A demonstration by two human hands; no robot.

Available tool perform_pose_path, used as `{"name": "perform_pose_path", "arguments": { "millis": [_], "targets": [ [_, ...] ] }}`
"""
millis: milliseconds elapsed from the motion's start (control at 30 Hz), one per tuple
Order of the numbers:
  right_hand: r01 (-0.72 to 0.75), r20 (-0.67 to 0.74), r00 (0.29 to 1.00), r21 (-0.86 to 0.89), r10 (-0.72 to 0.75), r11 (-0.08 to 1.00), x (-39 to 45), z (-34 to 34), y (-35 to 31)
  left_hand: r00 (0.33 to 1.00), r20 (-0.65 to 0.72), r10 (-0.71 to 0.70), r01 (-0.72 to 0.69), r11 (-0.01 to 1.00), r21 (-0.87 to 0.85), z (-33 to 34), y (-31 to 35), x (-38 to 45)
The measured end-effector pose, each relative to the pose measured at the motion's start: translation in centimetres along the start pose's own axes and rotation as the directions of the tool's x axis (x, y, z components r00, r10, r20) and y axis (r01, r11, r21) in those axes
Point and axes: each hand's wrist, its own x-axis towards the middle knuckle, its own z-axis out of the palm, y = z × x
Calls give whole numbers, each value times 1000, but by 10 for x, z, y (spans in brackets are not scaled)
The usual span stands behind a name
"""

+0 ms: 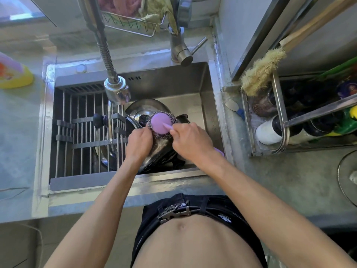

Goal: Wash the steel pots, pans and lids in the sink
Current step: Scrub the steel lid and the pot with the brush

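Head view, right hand (190,140) gripping scrubber (161,122) (purple-handled), left hand (139,141) holding pot (160,151)

Bright, even daylight, apparently from upper left; window (21,14) blown out. Soft glare on faucet hose (105,53) and sink (204,89) wall. Shadows faint. Strong wide-angle bowing at edges (counter lines curve). Corners soft, centre reasonably sharp.

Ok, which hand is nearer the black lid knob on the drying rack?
Left. The left hand sits just right of the black knob, at the pot's left side. The right hand is farther right, holding the purple scrubber's handle.
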Motion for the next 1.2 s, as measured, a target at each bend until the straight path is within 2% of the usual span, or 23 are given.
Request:
{"name": "perform_pose_path", "arguments": {
  "millis": [67,133,167,267,300,333,433,500,567,600,667,733,767,867,900,933,1000,1067,1133,1200],
  "targets": [
    [-70,-2,998,25,70,997,9,-3,14,996,-82,-46,48,998,32,3,3,-2],
    [-158,-49,986,42,160,987,16,-7,29,994,-85,-71,70,997,-12,4,-5,0],
    [-149,-71,986,33,151,988,15,-8,28,993,-78,-93,88,994,-66,4,-11,2],
    [63,-25,998,-38,-64,997,0,-1,2,979,-34,-202,183,937,-297,-2,-26,2],
    [110,-11,994,-57,-110,992,-3,-1,-3,970,-16,-241,222,915,-336,-4,-30,2],
    [92,-22,995,-62,-94,994,0,-3,-1,963,4,-269,253,902,-350,-6,-34,1],
    [-80,-78,994,-19,78,997,16,-10,19,968,27,-249,247,935,-255,-9,-31,2],
    [-30,-58,998,-57,27,998,11,-6,12,987,-3,-158,157,982,-106,-6,-12,2],
    [70,4,998,-96,-70,993,-2,0,1,996,-39,-85,83,995,-51,1,5,2],
    [48,13,999,-87,-47,995,-4,2,4,996,-51,-70,69,997,-20,5,7,1],
    [-119,-3,993,-14,119,993,6,-4,27,997,-57,-61,62,998,15,8,-1,-2],
    [-237,-1,972,16,237,971,8,-9,42,996,-15,-86,84,993,-85,9,-15,-4],
    [-215,-21,976,1,215,977,4,-8,38,995,-4,-103,102,986,-130,7,-19,-6],
    [81,12,997,-51,-80,995,-11,-2,1,979,25,-202,200,930,-309,1,-32,-7],
    [120,9,993,-49,-120,992,-10,-2,-3,973,51,-227,230,907,-352,0,-35,-7],
    [77,-1,997,-50,-77,996,-2,-4,2,968,76,-240,251,898,-361,-3,-38,-8],
    [-68,-53,996,-41,65,997,15,-11,18,962,110,-251,274,908,-317,-7,-42,-7],
    [-92,-61,994,-75,88,993,14,-9,19,963,111,-245,265,935,-235,-13,-40,-6],
    [27,-29,999,-131,-31,991,3,-2,1,972,118,-205,218,970,-110,-16,-24,-1],
    [124,9,992,-112,-124,986,-10,7,-13,982,104,-160,161,987,-2,-14,-5,3]
  ]
}}
